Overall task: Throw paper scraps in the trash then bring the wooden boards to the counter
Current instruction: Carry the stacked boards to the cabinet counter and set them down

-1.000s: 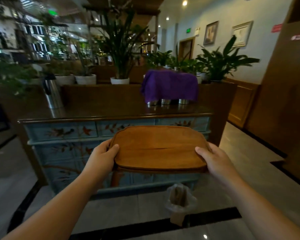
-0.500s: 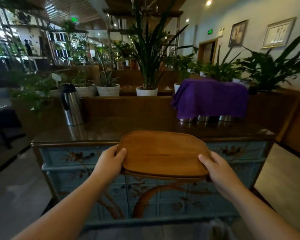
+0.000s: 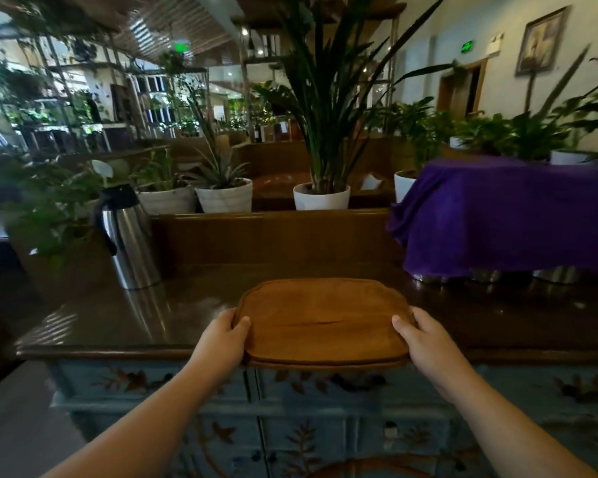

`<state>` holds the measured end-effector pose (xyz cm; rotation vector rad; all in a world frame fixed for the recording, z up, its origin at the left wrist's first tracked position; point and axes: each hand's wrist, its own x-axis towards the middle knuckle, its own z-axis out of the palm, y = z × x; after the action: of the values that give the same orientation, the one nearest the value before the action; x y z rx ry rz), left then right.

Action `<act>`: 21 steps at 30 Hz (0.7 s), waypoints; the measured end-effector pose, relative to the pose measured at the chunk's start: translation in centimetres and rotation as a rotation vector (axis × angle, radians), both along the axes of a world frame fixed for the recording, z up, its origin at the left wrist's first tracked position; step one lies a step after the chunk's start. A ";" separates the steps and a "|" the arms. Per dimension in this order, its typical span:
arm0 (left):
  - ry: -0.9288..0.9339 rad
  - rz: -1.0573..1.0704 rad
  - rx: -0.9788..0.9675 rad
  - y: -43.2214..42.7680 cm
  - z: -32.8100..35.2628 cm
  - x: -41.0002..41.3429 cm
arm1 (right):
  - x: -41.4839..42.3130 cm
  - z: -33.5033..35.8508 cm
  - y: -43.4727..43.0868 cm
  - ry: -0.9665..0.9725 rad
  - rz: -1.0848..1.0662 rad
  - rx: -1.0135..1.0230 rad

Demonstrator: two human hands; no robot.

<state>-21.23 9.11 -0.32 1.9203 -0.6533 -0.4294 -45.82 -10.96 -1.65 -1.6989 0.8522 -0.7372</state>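
A: Where are the wooden boards (image 3: 323,322) sitting right now?

B: In the lower middle of the frame, held flat. The left hand (image 3: 221,339) is clamping the left edge, thumb on top, and the right hand (image 3: 425,343) is gripping the right edge the same way. A second edge is showing under the top board, so it looks like a stack, though I cannot tell how many.

A: Are they resting on the table (image 3: 118,326) yet?

B: The far part is hanging over the dark glossy top, while the near edge is still sticking out past the front rim, above the blue painted drawers (image 3: 325,426). I cannot tell whether the underside is touching.

A: So how far along is the job?

B: No paper scraps or trash bin are showing here, so that part is probably done. What is left, I judge, is lowering the stack and letting go.

A: What is surrounding it?

B: A steel thermos (image 3: 128,236) is standing at the left, a purple cloth (image 3: 504,215) is draping something at the right, and potted plants (image 3: 321,132) are lining the ledge behind.

A: And compared with half a second ago?

B: The table is looming much closer, and the boards are now overlapping its top rather than hanging in front of it.
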 end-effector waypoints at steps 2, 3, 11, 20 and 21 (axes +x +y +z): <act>0.031 0.021 0.032 -2.6 -0.7 2.3 | 2.4 -0.4 -3.1 0.043 0.025 -0.002; 0.049 0.024 0.044 -3.9 -1.1 3.5 | 3.6 -0.6 -4.7 0.081 0.050 -0.003; 0.044 0.068 0.171 -10.3 -4.2 10.1 | 10.6 -2.3 -12.4 0.362 0.193 0.009; -0.069 -0.024 0.446 -12.6 -5.1 14.1 | 13.8 -3.0 -13.8 0.608 0.194 -0.139; -0.086 -0.042 0.468 -12.7 -5.1 14.4 | 14.0 -2.9 -14.0 0.636 0.202 -0.138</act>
<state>-6.85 -3.63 -5.38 2.3809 -0.6938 -0.5660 -31.84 -24.93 -4.57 -2.1494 1.0486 -0.1062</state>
